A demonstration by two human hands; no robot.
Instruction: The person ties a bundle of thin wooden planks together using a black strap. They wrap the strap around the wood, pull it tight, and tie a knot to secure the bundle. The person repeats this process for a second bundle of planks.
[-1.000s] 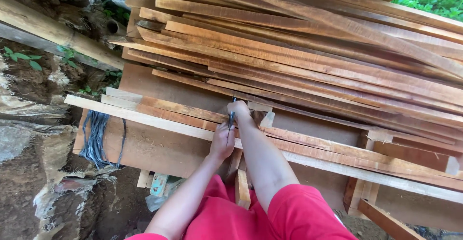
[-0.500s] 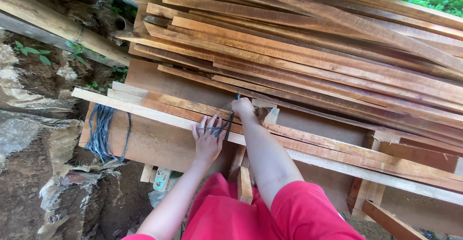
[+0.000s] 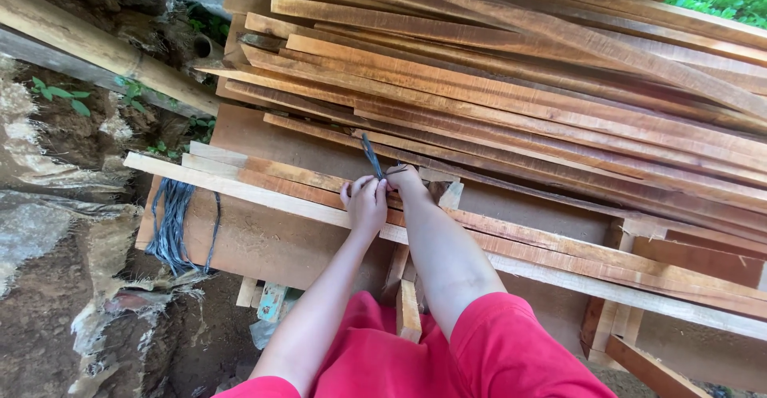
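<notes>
Wooden plank (image 3: 264, 194) | both hands now together | right hand (image 3: 405, 181) pinches dark tool (image 3: 371, 157) | left hand (image 3: 366, 202) grip unclear

A big pile of planks (image 3: 511, 86) lies at the back and to the right. In front of it, long slats (image 3: 264, 182) lie across a wide board (image 3: 264, 238), running from left to right. The left hand (image 3: 366, 204) and the right hand (image 3: 406, 181) rest side by side on the slats, near the middle. A thin strap (image 3: 371, 154) sticks up just behind the hands. A bunch of straps (image 3: 172, 222) hangs down over the board on the left. A pole (image 3: 96, 46) lies far left, at the back.
</notes>
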